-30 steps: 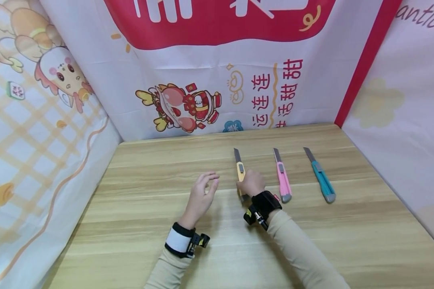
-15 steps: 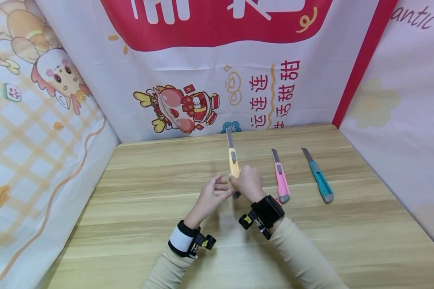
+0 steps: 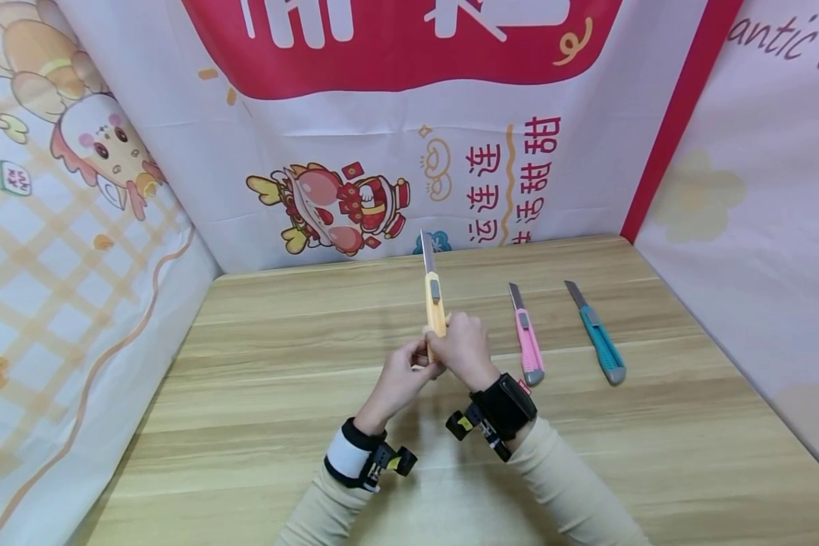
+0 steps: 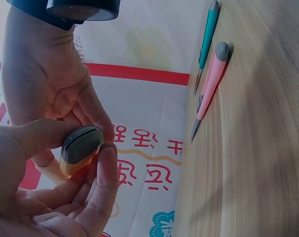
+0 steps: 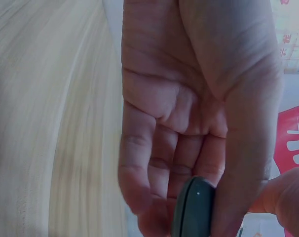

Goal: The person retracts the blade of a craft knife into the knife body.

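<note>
A yellow utility knife (image 3: 434, 303) is held above the table, its blade extended and pointing away toward the back wall. My right hand (image 3: 465, 347) pinches the handle between thumb and fingers. Beside it, my left hand (image 3: 397, 385) has its thumb and fingers about the rear of the handle. In the left wrist view the dark grey end cap (image 4: 83, 144) shows between the left thumb and fingers. The right wrist view also shows this end cap (image 5: 195, 207), next to the right thumb; the rest of the knife is hidden there.
A pink utility knife (image 3: 528, 343) and a teal utility knife (image 3: 604, 343) lie to the right on the wooden table (image 3: 246, 394), blades out and pointing back. A printed cloth (image 3: 355, 121) hangs behind the table, with more cloth at both sides.
My right hand has lifted the yellow utility knife off the table and brought it left. My left hand has moved in from the left and taken hold of its rear end.
</note>
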`<move>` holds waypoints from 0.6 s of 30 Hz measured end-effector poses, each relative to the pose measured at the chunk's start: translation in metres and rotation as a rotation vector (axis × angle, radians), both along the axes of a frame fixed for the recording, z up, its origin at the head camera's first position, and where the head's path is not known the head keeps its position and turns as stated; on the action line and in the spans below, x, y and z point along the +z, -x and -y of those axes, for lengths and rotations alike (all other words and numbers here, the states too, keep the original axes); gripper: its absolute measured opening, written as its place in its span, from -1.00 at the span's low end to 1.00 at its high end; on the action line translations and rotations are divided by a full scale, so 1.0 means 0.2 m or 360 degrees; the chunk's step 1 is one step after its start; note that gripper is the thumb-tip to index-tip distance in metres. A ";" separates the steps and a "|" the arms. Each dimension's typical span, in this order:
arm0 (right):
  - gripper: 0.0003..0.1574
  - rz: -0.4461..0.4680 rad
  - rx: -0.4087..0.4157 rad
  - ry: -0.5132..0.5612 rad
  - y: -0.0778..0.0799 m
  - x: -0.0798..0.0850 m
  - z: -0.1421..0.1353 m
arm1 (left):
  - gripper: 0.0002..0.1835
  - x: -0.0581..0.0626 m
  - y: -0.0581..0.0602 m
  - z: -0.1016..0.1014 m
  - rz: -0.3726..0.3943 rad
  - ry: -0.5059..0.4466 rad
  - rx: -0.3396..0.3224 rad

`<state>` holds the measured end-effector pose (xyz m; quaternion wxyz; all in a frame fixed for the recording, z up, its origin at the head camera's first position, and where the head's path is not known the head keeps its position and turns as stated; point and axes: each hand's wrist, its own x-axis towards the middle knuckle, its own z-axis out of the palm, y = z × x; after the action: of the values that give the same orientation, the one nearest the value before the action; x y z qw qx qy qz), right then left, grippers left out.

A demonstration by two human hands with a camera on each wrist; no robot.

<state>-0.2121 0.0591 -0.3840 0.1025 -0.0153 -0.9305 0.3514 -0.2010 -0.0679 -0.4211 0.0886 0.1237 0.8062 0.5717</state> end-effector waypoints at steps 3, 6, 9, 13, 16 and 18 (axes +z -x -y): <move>-0.65 -0.0004 0.0003 0.0024 0.00 0.01 0.00 | -0.62 0.01 0.00 -0.01 0.0010 -0.0022 0.0004; -0.63 0.0005 0.0009 0.0037 -0.01 0.01 -0.02 | -0.63 0.00 0.00 -0.01 0.0003 -0.0040 0.0010; -0.62 0.0071 0.0026 0.0138 0.00 0.01 -0.04 | -0.64 0.01 0.00 -0.02 0.0017 -0.0053 0.0005; -0.62 0.0209 0.0081 0.0548 0.04 -0.01 -0.10 | -0.60 0.01 -0.01 -0.02 0.0044 -0.0067 -0.0045; -0.54 0.0329 0.0149 0.0961 0.08 -0.04 -0.13 | -0.60 0.00 -0.01 -0.03 0.0054 -0.0075 -0.0093; -0.45 0.0398 0.0192 0.1179 0.11 -0.06 -0.15 | -0.61 -0.01 -0.01 -0.02 0.0061 -0.0080 -0.0122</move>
<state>-0.2337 0.0892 -0.3969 -0.0451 -0.0392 -0.7451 0.6642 -0.1990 -0.0630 -0.4233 0.1228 0.1456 0.7845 0.5901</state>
